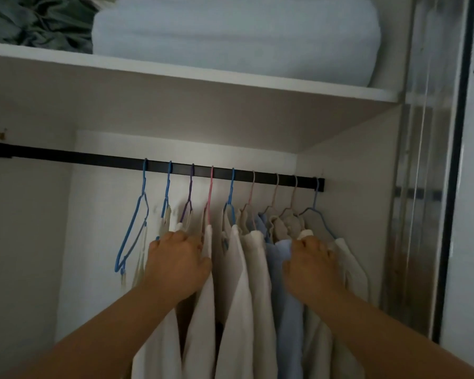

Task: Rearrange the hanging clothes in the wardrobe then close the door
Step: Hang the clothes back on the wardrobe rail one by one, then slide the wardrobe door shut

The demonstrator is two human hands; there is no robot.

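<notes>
A black rail [93, 157] crosses the open wardrobe. Several coloured hangers hook over it, carrying white, beige and pale blue garments [257, 283] bunched toward the right. The leftmost blue hanger [133, 228] carries only a thin pale strap or cloth. My left hand [177, 265] reaches among the garments on the left of the bunch, its fingers curled over the shoulder of a white garment. My right hand [309, 262] grips the shoulder of a garment near the right end. The fingertips of both hands are hidden in the cloth.
A white shelf [175, 75] above the rail holds a folded pale blue blanket [192, 34] and crumpled green cloth [36, 20]. The sliding door's dark frame [457, 160] stands at the right. The rail's left stretch has no hangers.
</notes>
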